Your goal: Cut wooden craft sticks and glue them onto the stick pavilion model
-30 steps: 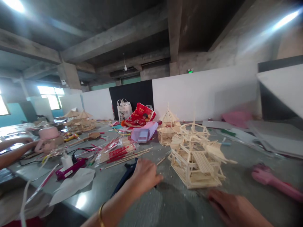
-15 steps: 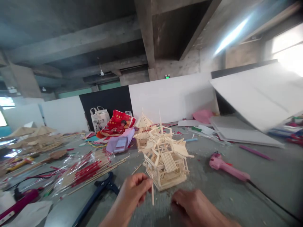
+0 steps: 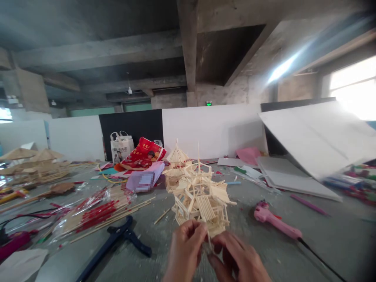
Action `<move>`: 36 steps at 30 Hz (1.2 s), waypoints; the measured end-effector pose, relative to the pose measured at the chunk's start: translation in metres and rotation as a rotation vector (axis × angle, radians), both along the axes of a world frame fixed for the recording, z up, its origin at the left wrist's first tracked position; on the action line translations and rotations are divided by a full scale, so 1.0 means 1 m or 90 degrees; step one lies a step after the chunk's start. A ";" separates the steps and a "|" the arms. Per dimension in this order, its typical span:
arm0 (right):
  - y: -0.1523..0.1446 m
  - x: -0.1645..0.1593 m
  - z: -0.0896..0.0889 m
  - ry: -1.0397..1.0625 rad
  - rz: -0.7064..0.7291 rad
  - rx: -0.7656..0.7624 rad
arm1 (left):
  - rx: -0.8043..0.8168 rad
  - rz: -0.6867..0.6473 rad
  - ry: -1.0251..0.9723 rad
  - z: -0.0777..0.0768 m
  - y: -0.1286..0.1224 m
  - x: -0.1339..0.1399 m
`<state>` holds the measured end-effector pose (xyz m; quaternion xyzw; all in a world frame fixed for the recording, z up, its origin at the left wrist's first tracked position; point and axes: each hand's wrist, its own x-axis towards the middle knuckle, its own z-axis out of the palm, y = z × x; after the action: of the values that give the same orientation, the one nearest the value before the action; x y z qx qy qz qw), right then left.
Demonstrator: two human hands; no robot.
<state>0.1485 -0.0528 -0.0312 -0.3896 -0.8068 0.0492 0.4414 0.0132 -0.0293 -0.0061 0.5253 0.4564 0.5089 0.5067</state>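
My left hand (image 3: 189,244) pinches a short, thin wooden stick (image 3: 209,236) between thumb and forefinger. Close against it on the right is my right hand (image 3: 235,254), its fingers curled together by the stick's lower end. Whether those fingers grip the stick or some small piece is too blurred to make out. Just beyond both hands stands a model building made of wooden sticks (image 3: 207,207), with slatted roof panels and open frames. The hands cover part of its front base. Behind it rises a pointed stick roof (image 3: 177,154).
A dark blue cutter-like tool (image 3: 120,235) lies at left, beside red-wrapped bundles of sticks (image 3: 98,211). To the right rests a pink glue gun (image 3: 276,221) with a black cord. Farther back are a purple packet (image 3: 147,176), a red bag (image 3: 143,154) and white boards (image 3: 296,176).
My left hand has moved right with the stick, and my right hand has come up beside it, so the two now meet in front of the model. The camera view has shifted slightly.
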 end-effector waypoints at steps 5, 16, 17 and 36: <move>0.003 0.003 -0.006 -0.038 -0.038 0.088 | -0.009 -0.003 -0.025 0.005 -0.002 0.003; -0.006 0.012 0.024 -0.108 -0.095 0.162 | -0.059 -0.022 -0.089 0.003 0.002 0.001; -0.007 0.011 0.025 -0.123 -0.098 0.174 | -0.056 -0.025 -0.096 0.003 0.001 0.001; 0.031 -0.013 0.016 0.534 -0.207 -0.392 | 0.024 0.013 -0.052 -0.004 0.011 -0.020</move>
<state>0.1359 -0.0222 -0.0148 -0.5674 -0.4392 0.3656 0.5928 -0.0063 -0.0181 -0.0105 0.5091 0.4309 0.5436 0.5095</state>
